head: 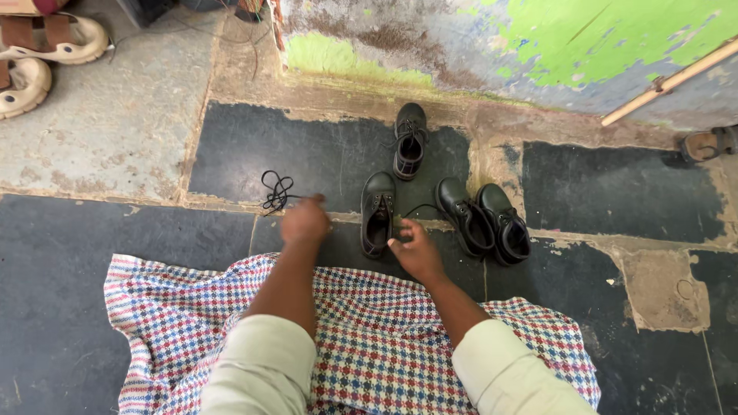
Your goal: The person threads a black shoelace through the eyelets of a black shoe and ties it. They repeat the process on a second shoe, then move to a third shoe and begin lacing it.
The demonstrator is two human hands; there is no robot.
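Observation:
My left hand hovers over the dark floor, fingers loosely curled, just right of a loose black shoelace; nothing is visibly in it. My right hand reaches with spread fingers beside a black shoe without a lace, close to its right side. A pair of black shoes stands together to the right. Another black shoe with loose laces lies farther off, near the wall. A checked red, blue and white cloth is spread under my forearms.
A peeling green and blue wall runs along the far side, with a wooden stick leaning on it. Cream sandals lie at the far left, a brown sandal at the far right. The floor is dark tile with cement patches.

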